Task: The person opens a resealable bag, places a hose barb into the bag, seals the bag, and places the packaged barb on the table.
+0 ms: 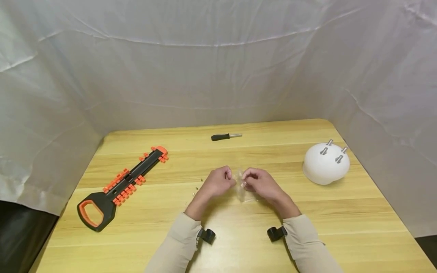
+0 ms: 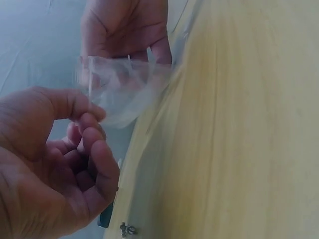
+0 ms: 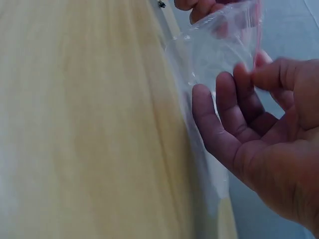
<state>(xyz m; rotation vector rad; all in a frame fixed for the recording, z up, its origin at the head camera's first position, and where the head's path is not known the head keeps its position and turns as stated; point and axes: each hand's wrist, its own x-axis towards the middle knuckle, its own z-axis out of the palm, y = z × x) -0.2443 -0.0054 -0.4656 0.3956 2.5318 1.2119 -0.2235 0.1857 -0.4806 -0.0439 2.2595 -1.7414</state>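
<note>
A clear plastic zip bag (image 1: 240, 185) is held up between both hands above the table. My left hand (image 1: 218, 182) pinches one side of its top edge between thumb and fingers, best seen in the left wrist view. My right hand (image 1: 262, 183) pinches the opposite side, near a reddish line along the bag's mouth (image 3: 258, 30); its other fingers are loosely bent. No contents can be made out in the bag. To the left of my left hand, several small brass-coloured screws (image 1: 196, 188) lie scattered on the table.
A black-handled screwdriver (image 1: 221, 137) lies farther back. At the left is a long black and orange rack-like piece (image 1: 129, 178) with a loop handle. On the right stands a white rounded body (image 1: 321, 168) with several metal pegs on top. Pale sheeting (image 1: 211, 76) surrounds the wooden table (image 1: 341, 227).
</note>
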